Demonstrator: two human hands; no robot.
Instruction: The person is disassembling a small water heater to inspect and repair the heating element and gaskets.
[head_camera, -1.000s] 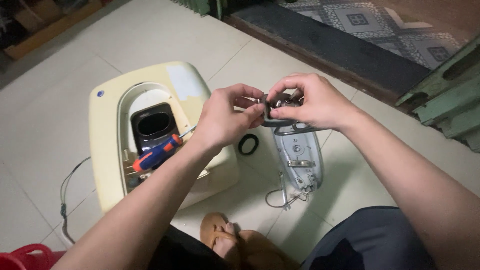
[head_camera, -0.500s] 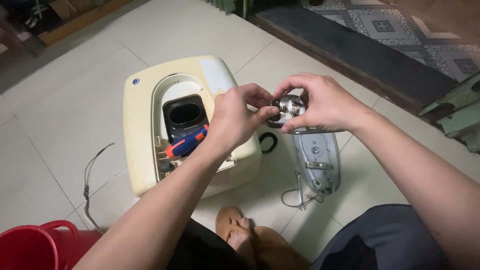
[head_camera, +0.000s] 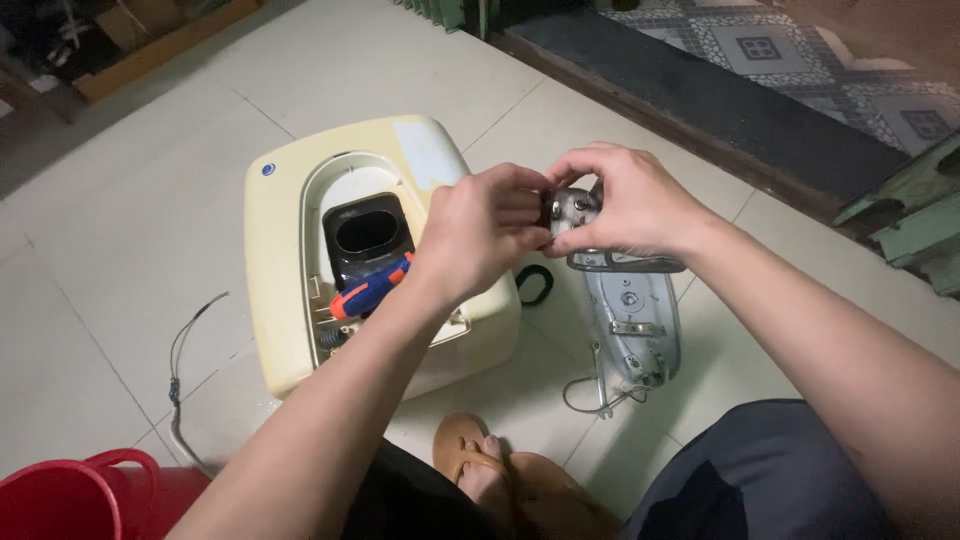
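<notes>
Small metal part (head_camera: 572, 208) pinched between my left hand (head_camera: 480, 235) and right hand (head_camera: 630, 205), both closed on it, above the grey cover (head_camera: 635, 320) on the floor (head_camera: 120, 230).

Small round part (head_camera: 572, 208) pinched between left hand (head_camera: 478, 232) and right hand (head_camera: 632, 205) looked bare metal, shiny, silver. Oval plate (head_camera: 635, 320) on floor: grey metal, dull sheen, small fittings on top. Cream housing (head_camera: 300, 215) looked smooth plastic, slight gloss. Black insert (head_camera: 366, 236) glossy plastic. Screwdriver (head_camera: 368, 288) handle orange and blue, matt, rubbery look. Black ring (head_camera: 535, 285) matt, probably rubber. Floor tiles (head_camera: 130, 200) pale, smooth, soft sheen. Red bucket (head_camera: 70, 495) glossy plastic. Sandal (head_camera: 540, 485) brown, leathery.
</notes>
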